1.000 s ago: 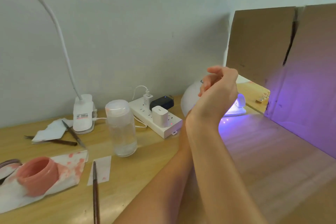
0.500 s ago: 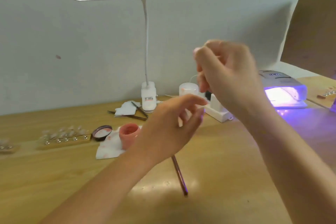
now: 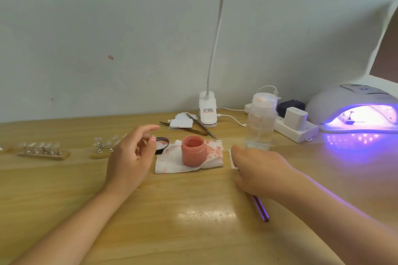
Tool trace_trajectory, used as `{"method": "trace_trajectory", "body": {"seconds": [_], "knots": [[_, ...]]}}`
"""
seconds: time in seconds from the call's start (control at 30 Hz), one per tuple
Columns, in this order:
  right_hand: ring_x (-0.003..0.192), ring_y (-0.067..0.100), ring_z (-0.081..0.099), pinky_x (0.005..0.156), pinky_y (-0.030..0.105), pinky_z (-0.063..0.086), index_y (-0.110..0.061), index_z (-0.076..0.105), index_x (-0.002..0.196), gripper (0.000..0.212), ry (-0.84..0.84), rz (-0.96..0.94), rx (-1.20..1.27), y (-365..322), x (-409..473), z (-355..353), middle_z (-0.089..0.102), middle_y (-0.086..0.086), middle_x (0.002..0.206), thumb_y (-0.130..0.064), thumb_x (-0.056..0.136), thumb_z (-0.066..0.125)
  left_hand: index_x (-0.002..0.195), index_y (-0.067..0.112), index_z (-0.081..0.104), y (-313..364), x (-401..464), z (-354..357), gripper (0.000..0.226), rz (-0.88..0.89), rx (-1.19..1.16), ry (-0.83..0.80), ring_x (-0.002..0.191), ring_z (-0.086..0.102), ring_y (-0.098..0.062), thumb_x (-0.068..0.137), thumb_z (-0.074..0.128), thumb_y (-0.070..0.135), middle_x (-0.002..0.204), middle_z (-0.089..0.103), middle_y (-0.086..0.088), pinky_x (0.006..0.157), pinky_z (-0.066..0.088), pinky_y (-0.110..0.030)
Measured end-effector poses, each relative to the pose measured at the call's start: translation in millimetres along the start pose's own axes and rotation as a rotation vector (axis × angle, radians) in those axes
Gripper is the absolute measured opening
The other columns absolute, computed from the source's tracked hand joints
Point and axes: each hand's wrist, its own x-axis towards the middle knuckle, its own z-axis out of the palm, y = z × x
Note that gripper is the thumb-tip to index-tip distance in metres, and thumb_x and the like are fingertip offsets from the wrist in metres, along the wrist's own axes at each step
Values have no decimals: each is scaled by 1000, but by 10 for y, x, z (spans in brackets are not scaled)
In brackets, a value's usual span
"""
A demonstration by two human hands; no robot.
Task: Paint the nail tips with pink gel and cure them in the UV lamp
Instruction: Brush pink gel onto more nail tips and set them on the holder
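On a pale wooden desk (image 3: 193, 232) against a grey-white wall, a lit clip lamp (image 3: 207, 112) stands behind the open pink jar (image 3: 193, 150), which sits on a white tissue (image 3: 170, 168) blotched with pink. Left of the jar lie its black lid (image 3: 161, 144) and two wooden strips (image 3: 43, 154) carrying clear nail tips. Right of the jar stand a clear bottle (image 3: 261, 122), a white power strip (image 3: 295, 131) and the curing lamp (image 3: 355, 109), glowing violet with a small holder inside. The left hand (image 3: 131, 157) hovers just left of the jar, fingers loosely spread, holding nothing. The right hand (image 3: 258, 170) lies just right of the jar, over a brush (image 3: 260, 208) whose handle sticks out beneath the wrist; whether the fingers grip it cannot be told.
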Motion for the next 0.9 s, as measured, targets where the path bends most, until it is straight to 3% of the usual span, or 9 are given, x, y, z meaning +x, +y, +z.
{"method": "trace_trajectory", "body": {"seconds": [0.17, 0.27, 0.33, 0.4, 0.47, 0.57, 0.63, 0.77, 0.9], "knots": [[59, 0, 45, 51, 16, 35, -30, 53, 96, 10, 50, -122, 323, 142, 80, -127, 45, -15, 64, -25, 91, 47, 94, 42, 54, -101, 3, -28, 28, -41, -69, 32, 65, 48, 1, 83, 52, 16, 72, 57, 16, 58, 35, -5], [50, -1, 48, 50, 13, 42, -28, 73, 82, 39, 85, -139, 1167, 198, 141, -210, 52, -13, 56, -12, 93, 39, 95, 35, 55, -150, 30, -55, 38, -100, -106, 100, 64, 47, 3, 85, 53, -1, 72, 55, 11, 59, 36, -6], [57, 4, 58, 52, 18, 49, -23, 74, 90, 36, 3, -156, 1833, 163, 166, -195, 63, -8, 68, -7, 86, 41, 94, 37, 53, -168, 58, -65, 40, -149, -145, 152, 67, 48, 1, 86, 51, -2, 75, 54, 11, 61, 37, -6], [72, 4, 66, 57, 18, 52, -21, 65, 103, 34, 5, -164, 2116, 94, 208, -127, 72, -6, 90, -10, 73, 54, 96, 35, 53, -201, 81, -83, 37, -182, -169, 190, 70, 48, -2, 87, 51, -1, 78, 54, 11, 63, 37, -6], [77, 4, 68, 58, 15, 51, -22, 65, 96, 27, 118, -137, 2038, 33, 260, -53, 73, -2, 95, -14, 70, 64, 99, 30, 53, -226, 90, -99, 33, -187, -158, 203, 71, 49, 2, 87, 50, 0, 80, 54, 12, 64, 36, -5], [51, 5, 56, 47, 14, 44, -15, 60, 85, 27, 372, -86, 1796, -97, 304, -15, 70, 2, 66, -31, 65, 70, 102, 27, 53, -241, 96, -124, 33, -158, -113, 205, 69, 47, 11, 86, 50, -2, 81, 54, 15, 62, 34, -2], [38, 5, 42, 40, 13, 35, -12, 49, 77, 24, 574, -82, 1655, -187, 347, -9, 56, 0, 45, -32, 80, 62, 103, 27, 52, -253, 116, -154, 37, -141, -70, 210, 71, 47, 13, 84, 48, -4, 85, 53, 16, 61, 33, -1], [36, 5, 24, 36, 16, 20, -9, 40, 69, 35, 818, -82, 1598, -327, 473, 60, 28, -4, 42, -19, 101, 30, 113, 19, 53, -359, 168, -295, 46, -140, 75, 184, 83, 47, -4, 77, 46, -10, 100, 53, 8, 68, 33, -8], [42, 4, 34, 42, 15, 27, -16, 51, 77, 30, 866, -106, 1378, -326, 491, 262, 37, 3, 47, -27, 93, 28, 132, 11, 39, -577, 180, -474, 63, -262, 284, 36, 118, 39, -20, 74, 57, -6, 129, 38, -7, 96, 27, -27]]}}
